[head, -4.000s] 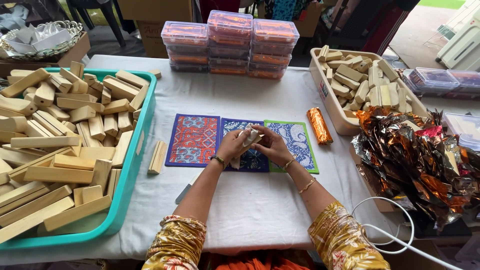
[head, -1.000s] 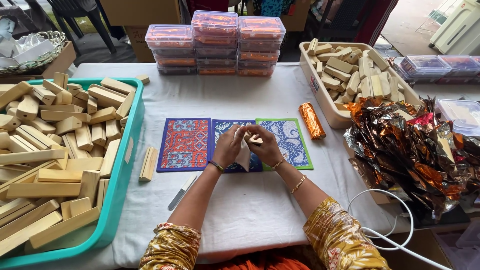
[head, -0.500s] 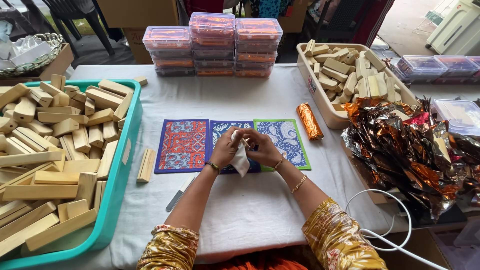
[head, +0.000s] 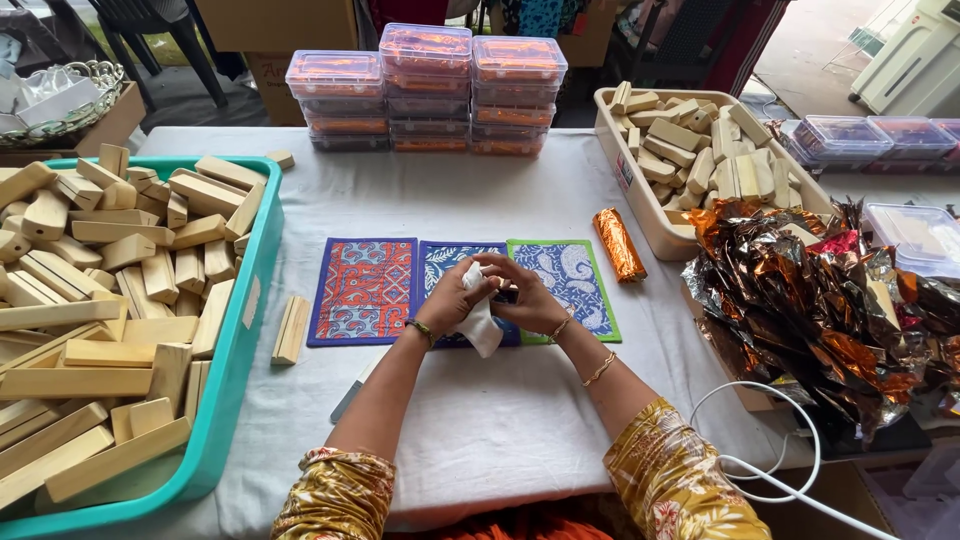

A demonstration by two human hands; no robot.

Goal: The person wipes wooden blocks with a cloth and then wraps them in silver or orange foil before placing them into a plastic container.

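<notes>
Broadly, a white-clothed table (head: 520,440) carries a teal tub (head: 235,400) of wooden blocks, a beige bin (head: 640,205) of more, and a foil heap (head: 830,310). Three patterned mats (head: 370,290) lie at centre, a foil-wrapped roll (head: 618,243) just beside them. Above the middle mat, the left hand (head: 452,300) and right hand (head: 525,295) close fingers around a white tissue (head: 482,322), probably wrapping a small block, mostly hidden. Keeping the tissue taut and folds tight would serve well.

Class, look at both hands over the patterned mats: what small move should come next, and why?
Probably keep rubbing the small dark item with the white cloth: the left hand presses the cloth on it, the right hand grips it, and both meet above the blue mat.
</notes>
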